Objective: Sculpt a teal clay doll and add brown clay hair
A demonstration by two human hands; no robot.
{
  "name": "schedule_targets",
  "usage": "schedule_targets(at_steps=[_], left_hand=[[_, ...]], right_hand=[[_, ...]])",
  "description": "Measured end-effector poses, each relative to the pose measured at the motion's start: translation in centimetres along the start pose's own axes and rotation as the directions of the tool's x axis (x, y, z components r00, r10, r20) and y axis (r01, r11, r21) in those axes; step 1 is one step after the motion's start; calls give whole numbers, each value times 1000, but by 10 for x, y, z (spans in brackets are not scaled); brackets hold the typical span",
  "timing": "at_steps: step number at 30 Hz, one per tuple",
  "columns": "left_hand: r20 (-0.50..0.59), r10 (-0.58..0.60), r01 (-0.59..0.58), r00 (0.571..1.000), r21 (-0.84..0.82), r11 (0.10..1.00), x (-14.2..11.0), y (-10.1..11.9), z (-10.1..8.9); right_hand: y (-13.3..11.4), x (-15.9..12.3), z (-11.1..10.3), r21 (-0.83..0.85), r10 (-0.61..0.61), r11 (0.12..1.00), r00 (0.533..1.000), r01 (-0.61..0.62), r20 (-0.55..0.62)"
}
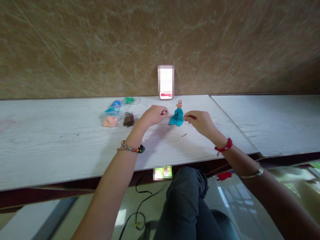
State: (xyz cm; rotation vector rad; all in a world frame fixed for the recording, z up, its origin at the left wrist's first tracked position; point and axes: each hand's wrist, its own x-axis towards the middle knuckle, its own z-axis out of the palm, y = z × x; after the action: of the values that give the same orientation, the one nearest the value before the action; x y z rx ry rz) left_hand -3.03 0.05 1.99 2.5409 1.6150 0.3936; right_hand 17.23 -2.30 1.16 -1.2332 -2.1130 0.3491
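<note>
A small modelling-clay figure with a flared teal skirt and a peach upper body stands on the white table, between my two hands. My left hand is just left of it, fingers curled with the tips pinched together; what they hold, if anything, is too small to make out. On the other side my right hand pinches thumb and forefinger close to the skirt's right edge. Whether those tips touch the skirt or hold a tiny piece, I cannot tell. A thin dark sliver lies in front of the figure.
Plastic packets of clay lie to the left: peach, brown, teal, blue and green. A phone leans upright against the marbled wall. A seam crosses the table at right.
</note>
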Motion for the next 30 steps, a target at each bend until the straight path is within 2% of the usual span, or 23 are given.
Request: schedule_targets(at_steps=[2,4,6,9,12,14,17,20,23,26,30], left_hand=[[-68,-170,177,983,114,978,-2,-14,-4],[-116,-328,346,938,200,917,-5,-28,-5],[-134,-445,464,886,235,854,-8,-39,-5],[-138,-522,540,842,241,807,-10,-50,-3],[-136,-532,549,836,237,802,-9,-53,-1],[-131,-528,544,839,231,807,-8,-52,0],[-116,-514,527,850,226,819,-7,-48,1],[-86,-497,503,864,209,839,-5,-41,2],[-59,-462,465,885,186,866,-5,-32,4],[-39,-430,430,902,183,884,-4,-26,5],[-16,-417,412,909,202,889,-3,-24,7]], right_hand=[[-13,14,19,-40,-23,999,993,28,112],[-21,30,39,-115,-55,990,981,78,188],[-24,46,58,-165,-116,974,966,156,231],[-22,65,83,-227,-131,953,951,198,279],[-19,73,93,-219,-147,952,946,214,288],[-19,70,88,-187,-184,954,949,235,257],[-15,49,64,-136,-231,955,949,264,215],[-3,14,31,-118,-262,946,927,301,270],[16,-23,10,-218,-284,908,906,359,313],[31,-46,6,-314,-270,871,902,379,338],[37,-59,10,-363,-227,865,916,345,330]])
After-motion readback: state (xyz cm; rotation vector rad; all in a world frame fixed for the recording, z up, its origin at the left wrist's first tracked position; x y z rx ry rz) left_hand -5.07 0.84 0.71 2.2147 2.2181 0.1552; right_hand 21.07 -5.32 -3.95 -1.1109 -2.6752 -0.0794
